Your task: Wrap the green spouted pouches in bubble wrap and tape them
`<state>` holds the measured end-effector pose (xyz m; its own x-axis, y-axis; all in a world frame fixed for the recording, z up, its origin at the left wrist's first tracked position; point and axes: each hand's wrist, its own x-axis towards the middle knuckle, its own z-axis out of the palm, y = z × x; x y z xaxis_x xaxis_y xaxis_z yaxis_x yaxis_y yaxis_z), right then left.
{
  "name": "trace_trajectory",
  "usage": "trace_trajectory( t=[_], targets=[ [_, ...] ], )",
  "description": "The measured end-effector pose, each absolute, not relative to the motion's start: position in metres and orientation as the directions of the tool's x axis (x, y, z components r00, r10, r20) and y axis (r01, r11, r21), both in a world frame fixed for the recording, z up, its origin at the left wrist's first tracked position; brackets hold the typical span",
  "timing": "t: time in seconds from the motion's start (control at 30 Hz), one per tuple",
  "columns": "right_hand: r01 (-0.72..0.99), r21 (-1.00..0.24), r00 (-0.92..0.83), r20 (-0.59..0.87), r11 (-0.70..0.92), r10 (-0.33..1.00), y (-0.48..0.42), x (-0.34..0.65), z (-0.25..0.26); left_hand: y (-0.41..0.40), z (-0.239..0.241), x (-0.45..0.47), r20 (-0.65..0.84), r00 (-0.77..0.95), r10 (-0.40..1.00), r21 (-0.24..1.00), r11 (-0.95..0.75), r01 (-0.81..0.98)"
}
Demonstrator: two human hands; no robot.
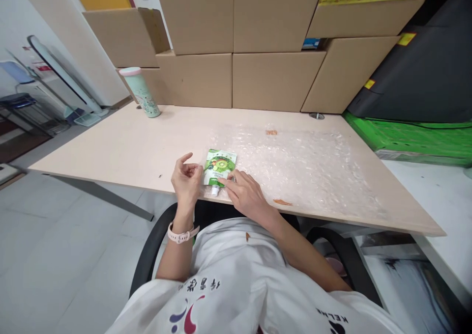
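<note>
A white and green spouted pouch (220, 166) with a kiwi picture lies on a sheet of clear bubble wrap (302, 162), its white cap toward me. My left hand (187, 179) is just beside the pouch's left edge. Its thumb and fingers are pinched together at the left margin of the bubble wrap, with one finger raised; the clear film between them is hard to see. My right hand (246, 191) holds the pouch's lower right corner, a finger lying across the printed front. Its other fingers are bent, and their undersides are hidden.
Cardboard boxes (199, 81) form a wall along the table's (121, 147) back. A mint tumbler (142, 92) with a pink lid stands at the back left. Orange tape scraps (282, 202) lie on the wrap. A green crate (416, 140) is on the right.
</note>
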<state>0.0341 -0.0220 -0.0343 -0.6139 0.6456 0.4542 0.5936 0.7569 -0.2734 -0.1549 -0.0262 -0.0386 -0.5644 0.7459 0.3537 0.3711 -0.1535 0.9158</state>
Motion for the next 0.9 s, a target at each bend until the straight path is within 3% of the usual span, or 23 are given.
trace_trajectory(
  t=[0.23, 0.47, 0.57, 0.73, 0.9],
  targets=[
    [0.569, -0.282, -0.641, 0.435, 0.772, 0.632, -0.021, 0.035, -0.033, -0.038, -0.044, -0.133, 0.612, -0.352, 0.709, 0.631, -0.169, 0.758],
    [0.431, -0.458, -0.661, 0.427, 0.778, 0.617, -0.022, 0.045, -0.027, -0.038, -0.05, -0.143, 0.605, -0.267, 0.75, 0.59, -0.197, 0.783],
    [0.425, -0.478, -0.69, 0.378, 0.768, 0.617, -0.019, 0.05, -0.019, -0.038, -0.05, -0.146, 0.618, -0.232, 0.751, 0.579, -0.235, 0.781],
    [0.498, -0.362, -0.727, 0.322, 0.788, 0.607, 0.003, 0.038, 0.003, -0.034, -0.051, -0.153, 0.584, -0.114, 0.803, 0.536, -0.276, 0.798],
    [0.541, -0.196, -0.744, 0.343, 0.818, 0.574, 0.033, 0.015, 0.012, -0.032, -0.049, -0.157, 0.519, -0.125, 0.846, 0.588, -0.247, 0.77]
  ],
)
